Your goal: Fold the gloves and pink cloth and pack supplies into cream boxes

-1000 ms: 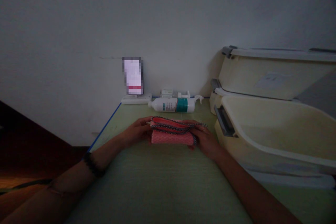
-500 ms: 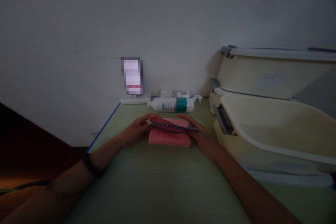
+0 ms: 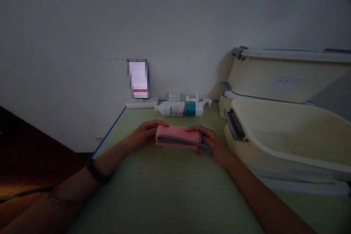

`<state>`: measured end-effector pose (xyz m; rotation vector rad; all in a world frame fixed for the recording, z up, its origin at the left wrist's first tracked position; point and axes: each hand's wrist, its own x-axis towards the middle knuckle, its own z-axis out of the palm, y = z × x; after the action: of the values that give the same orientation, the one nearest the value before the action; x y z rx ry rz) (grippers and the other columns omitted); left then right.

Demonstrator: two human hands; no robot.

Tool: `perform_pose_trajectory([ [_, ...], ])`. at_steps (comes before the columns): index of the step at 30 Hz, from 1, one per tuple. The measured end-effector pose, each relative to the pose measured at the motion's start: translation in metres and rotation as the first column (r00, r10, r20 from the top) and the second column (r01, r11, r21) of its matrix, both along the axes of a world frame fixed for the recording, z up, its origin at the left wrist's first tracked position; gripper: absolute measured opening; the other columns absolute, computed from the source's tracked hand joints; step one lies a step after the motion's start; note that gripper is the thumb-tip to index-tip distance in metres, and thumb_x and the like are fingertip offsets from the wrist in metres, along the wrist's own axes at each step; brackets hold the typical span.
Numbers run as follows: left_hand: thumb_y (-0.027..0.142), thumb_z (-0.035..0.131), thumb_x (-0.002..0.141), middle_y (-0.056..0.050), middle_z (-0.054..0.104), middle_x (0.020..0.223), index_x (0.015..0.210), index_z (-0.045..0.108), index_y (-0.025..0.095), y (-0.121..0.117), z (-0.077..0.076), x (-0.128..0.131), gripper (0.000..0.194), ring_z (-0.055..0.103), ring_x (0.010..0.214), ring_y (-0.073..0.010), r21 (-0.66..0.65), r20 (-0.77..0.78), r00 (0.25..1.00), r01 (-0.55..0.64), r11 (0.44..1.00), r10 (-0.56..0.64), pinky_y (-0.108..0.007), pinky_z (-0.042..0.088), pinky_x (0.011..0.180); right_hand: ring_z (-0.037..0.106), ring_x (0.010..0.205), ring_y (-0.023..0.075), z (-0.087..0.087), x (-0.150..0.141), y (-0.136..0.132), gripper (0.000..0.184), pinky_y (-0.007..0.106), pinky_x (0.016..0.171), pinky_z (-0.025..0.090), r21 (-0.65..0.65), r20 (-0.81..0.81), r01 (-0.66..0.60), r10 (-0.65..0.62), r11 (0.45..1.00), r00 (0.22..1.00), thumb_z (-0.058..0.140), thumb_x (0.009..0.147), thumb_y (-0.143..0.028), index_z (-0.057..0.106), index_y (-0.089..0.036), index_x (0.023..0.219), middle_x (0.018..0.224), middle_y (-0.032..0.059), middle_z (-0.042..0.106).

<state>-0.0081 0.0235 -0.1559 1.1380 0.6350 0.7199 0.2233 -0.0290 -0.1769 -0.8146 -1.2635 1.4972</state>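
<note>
A pink textured cloth (image 3: pixel 178 131), folded into a compact block, is held between my two hands above the green tabletop (image 3: pixel 170 190). Black-and-white edging runs along its near side, and a loop of the same cord dangles at its right end. My left hand (image 3: pixel 145 134) grips the left end, fingers on top and thumb side towards me. At the other end my right hand (image 3: pixel 212 142) is closed on the cloth, with its fingers over the top and a fingertip showing below. Behind the cloth a white bottle with a teal label (image 3: pixel 179 109) lies on its side.
To the right stands a large cream bin (image 3: pixel 241 157) with a second lidded bin (image 3: pixel 274 80) behind it. A phone (image 3: pixel 139 79) with a blurred screen rests on a white stand (image 3: pixel 142 103) at the back left. A white spray nozzle (image 3: pixel 207 102) lies near the wall.
The folded cloth has been turned in my hands, so a flat pink face now points up and the edging has come to the near side. Bottle, phone and bins stay put.
</note>
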Motion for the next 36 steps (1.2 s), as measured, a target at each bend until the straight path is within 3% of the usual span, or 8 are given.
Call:
perform_pose_trajectory([
  [4,0.025,0.070,0.068,0.000,0.065,0.071,0.089,0.062,0.016,0.0012,-0.0012,0.0016,0.025,0.058,0.056,-0.0098,-0.003,-0.006,1.000,-0.017,1.000,0.017,-0.021,0.046,0.053,0.050,0.044,0.0061,0.0027,-0.0018,0.0001,0.030,0.018,0.037,0.044,-0.011,0.016,0.004,-0.004,1.000,1.000,0.056,0.073,-0.030,0.064,-0.024,0.101,0.077,-0.0001,0.060],
  [9,0.020,0.075,0.059,0.001,0.066,0.076,0.087,0.063,0.016,0.0027,-0.0033,0.0006,0.030,0.060,0.066,-0.0104,-0.028,0.041,0.998,-0.056,0.998,0.057,-0.020,0.046,0.061,0.047,0.036,0.0052,0.0089,-0.0039,-0.0023,0.027,0.016,0.033,0.039,-0.013,0.116,0.036,-0.034,0.999,0.993,0.051,0.073,-0.026,0.065,-0.022,0.096,0.059,-0.0043,0.056],
  [15,0.027,0.072,0.065,0.001,0.065,0.070,0.077,0.065,0.016,0.0023,-0.0048,-0.0008,0.018,0.059,0.061,-0.0095,-0.028,0.008,0.997,-0.081,0.996,0.081,-0.020,0.046,0.056,0.047,0.035,0.0060,0.0055,-0.0020,-0.0018,0.021,0.016,0.033,0.036,-0.026,0.119,0.033,-0.029,0.999,0.993,0.048,0.072,-0.023,0.066,-0.019,0.082,0.048,-0.0055,0.051],
  [21,0.029,0.073,0.064,0.002,0.063,0.066,0.078,0.064,0.017,0.0014,-0.0040,-0.0010,0.021,0.056,0.053,-0.0089,-0.005,0.013,0.997,-0.073,0.997,0.073,-0.019,0.044,0.049,0.047,0.039,0.0060,0.0029,-0.0022,0.0000,0.034,0.018,0.036,0.042,-0.043,-0.001,0.012,-0.012,0.999,1.000,0.056,0.072,-0.031,0.060,-0.023,0.104,0.061,-0.0046,0.053],
  [25,0.032,0.072,0.064,0.003,0.062,0.063,0.091,0.063,0.019,-0.0005,-0.0014,-0.0013,0.031,0.054,0.046,-0.0082,0.026,0.019,0.999,-0.028,0.999,0.027,-0.019,0.044,0.044,0.047,0.040,0.0053,0.0060,-0.0040,-0.0008,0.038,0.017,0.034,0.040,-0.019,0.037,0.048,-0.047,0.999,0.998,0.057,0.074,-0.031,0.054,-0.023,0.111,0.072,-0.0017,0.057],
  [29,0.027,0.075,0.061,0.000,0.066,0.075,0.088,0.065,0.020,0.0009,-0.0032,-0.0031,0.030,0.058,0.057,-0.0097,0.025,0.045,0.997,-0.061,0.998,0.060,-0.019,0.047,0.052,0.047,0.040,0.0052,0.0067,-0.0036,-0.0015,0.032,0.016,0.033,0.039,0.023,0.045,0.032,-0.033,0.999,0.998,0.055,0.075,-0.029,0.058,-0.024,0.106,0.071,-0.0022,0.057],
  [33,0.023,0.070,0.063,0.000,0.064,0.070,0.074,0.066,0.016,0.0030,-0.0042,-0.0048,0.013,0.058,0.059,-0.0104,0.008,0.039,0.998,-0.059,0.998,0.059,-0.020,0.046,0.055,0.045,0.038,0.0048,0.0041,-0.0016,-0.0021,0.019,0.016,0.035,0.038,-0.001,0.032,-0.014,0.014,1.000,0.999,0.052,0.075,-0.027,0.064,-0.022,0.090,0.057,-0.0050,0.051],
  [36,0.026,0.064,0.065,-0.003,0.062,0.073,0.070,0.065,0.013,0.0023,-0.0007,-0.0029,0.014,0.057,0.064,-0.0128,0.027,0.031,0.999,-0.045,0.999,0.044,-0.022,0.046,0.056,0.045,0.039,0.0054,0.0046,-0.0016,-0.0025,0.017,0.016,0.036,0.036,-0.005,0.078,-0.006,0.007,1.000,0.997,0.049,0.074,-0.023,0.064,-0.020,0.082,0.057,-0.0046,0.053],
])
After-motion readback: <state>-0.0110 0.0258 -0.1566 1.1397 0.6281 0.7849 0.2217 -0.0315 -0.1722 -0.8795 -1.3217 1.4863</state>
